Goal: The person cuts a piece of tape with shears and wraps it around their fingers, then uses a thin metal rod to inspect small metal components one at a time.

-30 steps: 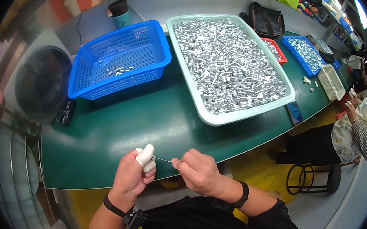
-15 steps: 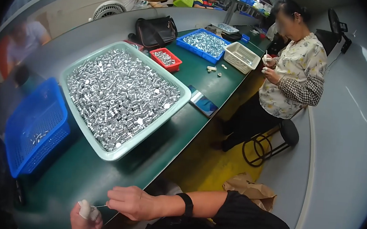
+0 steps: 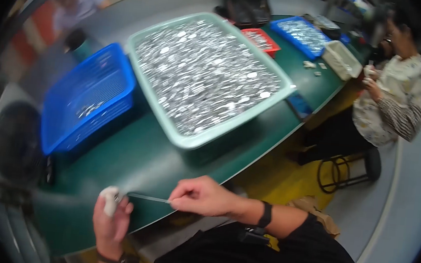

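My left hand [image 3: 110, 217] is closed around a small white piece [image 3: 110, 196] held near the front edge of the green table [image 3: 131, 162]. My right hand [image 3: 200, 196] pinches one end of a thin silver rod [image 3: 147, 197] that reaches across to the white piece. Both hands hover just above the table edge, close to my body. Beyond them stands a large pale green tray [image 3: 220, 132] heaped with several small shiny metal parts. To its left sits a blue basket [image 3: 89, 102] with a few metal parts in it.
A seated person [image 3: 394, 96] in a patterned top works at the right end of the table beside a stool [image 3: 349, 167]. Further back are a small red tray [image 3: 261, 39], a blue tray [image 3: 303, 35], a white box [image 3: 341, 59] and a black bag [image 3: 247, 7].
The view has swung back to the left and is blurred. My hands stay together on the white piece and the thin rod, now lower in the centre of the picture.
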A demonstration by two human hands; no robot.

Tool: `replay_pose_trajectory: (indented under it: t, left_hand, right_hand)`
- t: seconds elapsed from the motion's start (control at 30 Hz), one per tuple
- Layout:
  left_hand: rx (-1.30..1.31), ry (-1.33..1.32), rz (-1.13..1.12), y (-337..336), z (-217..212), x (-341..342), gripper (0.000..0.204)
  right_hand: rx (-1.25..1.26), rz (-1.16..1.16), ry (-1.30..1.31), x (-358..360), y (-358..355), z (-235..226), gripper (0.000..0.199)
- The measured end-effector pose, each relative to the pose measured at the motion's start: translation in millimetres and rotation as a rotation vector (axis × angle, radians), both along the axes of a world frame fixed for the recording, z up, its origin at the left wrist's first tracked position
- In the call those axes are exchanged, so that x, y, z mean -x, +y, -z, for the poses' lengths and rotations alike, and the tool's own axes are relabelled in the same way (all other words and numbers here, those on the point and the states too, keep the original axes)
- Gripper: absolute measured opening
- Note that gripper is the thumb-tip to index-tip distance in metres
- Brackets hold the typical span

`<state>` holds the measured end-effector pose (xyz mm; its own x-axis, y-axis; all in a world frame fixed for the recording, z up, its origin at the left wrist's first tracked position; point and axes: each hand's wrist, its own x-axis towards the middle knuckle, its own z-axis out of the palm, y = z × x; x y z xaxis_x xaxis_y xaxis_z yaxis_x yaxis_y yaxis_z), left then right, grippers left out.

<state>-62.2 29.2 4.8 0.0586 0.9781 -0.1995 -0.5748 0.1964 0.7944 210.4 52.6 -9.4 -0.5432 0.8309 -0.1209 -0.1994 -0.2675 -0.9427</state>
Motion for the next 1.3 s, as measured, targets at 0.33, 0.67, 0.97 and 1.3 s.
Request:
replay_pose_trajectory:
  t: [0.33, 0.67, 0.97, 1.3]
  left_hand:
    - [0.051, -0.182, 0.023, 0.7, 7.9, -8.4, 0.025]
    - [-0.094, 0.566, 0.062, -1.0, -4.4, -19.3, 0.021]
    - [-0.012, 0.156, 0.123, -12.6, -17.9, -18.0, 0.018]
    - [0.063, 0.302, 0.112, -18.3, -10.9, -9.4, 0.017]
  right_hand:
    - [-0.478, 0.095, -0.286, 16.3, 1.4, -26.8, 0.005]
    - [-0.629, 0.06, -0.385, 4.9, 8.1, -24.3, 0.006]
    - [-0.056, -0.113, 0.045, 0.7, 3.8, 1.9, 0.01]
    - [-0.226, -0.025, -0.09, 3.6, 0.0, 5.1, 0.011]
